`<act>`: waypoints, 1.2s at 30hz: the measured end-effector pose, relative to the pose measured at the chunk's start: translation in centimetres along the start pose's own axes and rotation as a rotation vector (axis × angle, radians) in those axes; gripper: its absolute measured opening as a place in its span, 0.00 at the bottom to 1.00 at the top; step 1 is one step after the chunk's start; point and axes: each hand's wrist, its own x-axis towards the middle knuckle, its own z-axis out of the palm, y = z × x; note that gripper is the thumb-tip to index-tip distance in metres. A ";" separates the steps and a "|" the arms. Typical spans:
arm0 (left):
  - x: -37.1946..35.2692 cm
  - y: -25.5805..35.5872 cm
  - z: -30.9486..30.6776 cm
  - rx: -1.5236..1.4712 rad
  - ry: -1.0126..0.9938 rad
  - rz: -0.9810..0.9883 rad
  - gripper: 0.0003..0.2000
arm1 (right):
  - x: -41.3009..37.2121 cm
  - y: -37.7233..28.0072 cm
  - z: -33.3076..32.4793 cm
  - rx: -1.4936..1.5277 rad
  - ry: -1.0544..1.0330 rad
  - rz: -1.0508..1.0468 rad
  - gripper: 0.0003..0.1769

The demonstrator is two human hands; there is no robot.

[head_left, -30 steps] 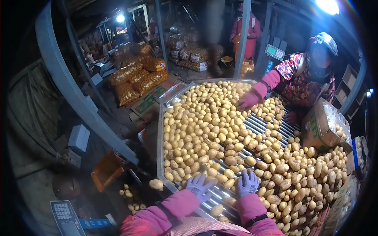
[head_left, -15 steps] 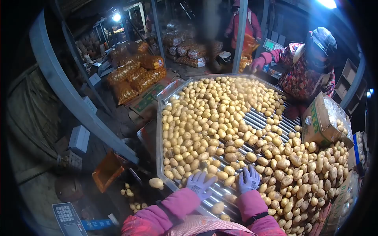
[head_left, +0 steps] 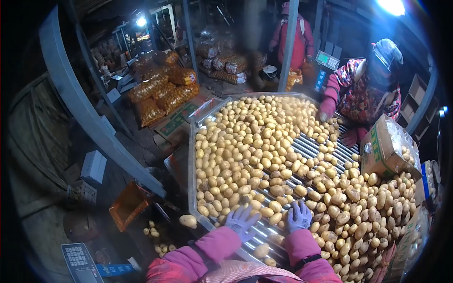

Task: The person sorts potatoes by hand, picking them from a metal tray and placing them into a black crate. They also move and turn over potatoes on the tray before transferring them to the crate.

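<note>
Yellow potatoes [head_left: 236, 155] cover a metal roller table [head_left: 311, 150], whose bars show in gaps between them. My left hand [head_left: 241, 222], in a pale lavender glove, lies with fingers spread against potatoes near the table's front edge. To its right my right hand [head_left: 299, 217], gloved alike, rests on the rollers with its fingers apart, touching the edge of a browner heap of potatoes [head_left: 363, 217]. Neither hand is closed round a potato. A few loose potatoes [head_left: 261, 251] lie on the bars between my forearms.
Across the table a co-worker [head_left: 368, 89] reaches over the potatoes. Another person [head_left: 295, 42] stands behind. An open carton [head_left: 384, 146] sits at the right. Filled orange net bags [head_left: 165, 89], a metal post [head_left: 89, 108], an orange crate [head_left: 128, 206] and a scale display [head_left: 80, 262] are at the left.
The co-worker's arm has come down and toward the potatoes from the table's far edge. The person behind has straightened, and the orange bag there is lower. My hands have barely moved.
</note>
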 end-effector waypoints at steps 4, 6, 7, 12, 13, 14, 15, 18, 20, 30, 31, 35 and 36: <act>0.1 -0.3 0.1 -0.068 -0.003 0.111 0.31 | -0.1 0.2 0.4 -0.006 -0.002 0.005 0.18; -0.1 -0.3 -0.2 -0.103 0.017 0.124 0.31 | 0.0 0.1 0.4 -0.017 -0.002 0.022 0.18; -0.1 -0.2 -0.5 -0.165 0.039 0.122 0.29 | 0.0 0.2 0.5 -0.037 -0.002 0.011 0.19; -0.4 0.4 -0.3 -0.225 0.097 0.022 0.21 | -0.3 0.3 0.9 -0.023 0.039 0.012 0.19; -0.3 0.4 -0.2 -0.187 0.132 0.030 0.20 | -0.3 0.8 1.3 -0.032 0.018 0.016 0.20; -0.3 0.2 -0.1 -0.192 0.140 0.030 0.20 | -0.3 1.2 1.4 -0.042 0.000 0.017 0.20; -0.2 -0.1 -0.1 -0.196 0.243 0.099 0.20 | -0.3 1.3 1.5 -0.047 0.005 0.010 0.20; -0.4 -0.4 1.8 -0.245 0.340 0.181 0.19 | -0.3 1.4 1.5 -0.053 -0.002 0.013 0.18; -0.7 -0.6 2.1 -0.270 0.097 0.119 0.19 | -0.3 1.8 1.8 -0.089 0.003 -0.029 0.19; -0.1 0.4 -0.7 0.000 -0.359 0.064 0.34 | -0.4 1.6 1.5 -0.042 0.031 -0.036 0.20; 0.0 0.3 -0.6 0.009 -0.360 0.068 0.34 | -0.5 1.6 1.7 -0.041 0.046 -0.040 0.20; -0.2 0.0 0.2 0.000 -0.305 0.059 0.34 | -0.2 -0.2 1.6 -0.087 0.021 -0.067 0.25; -0.2 -0.1 0.5 0.004 -0.248 0.057 0.33 | 0.3 -1.4 1.0 -0.168 -0.042 -0.134 0.27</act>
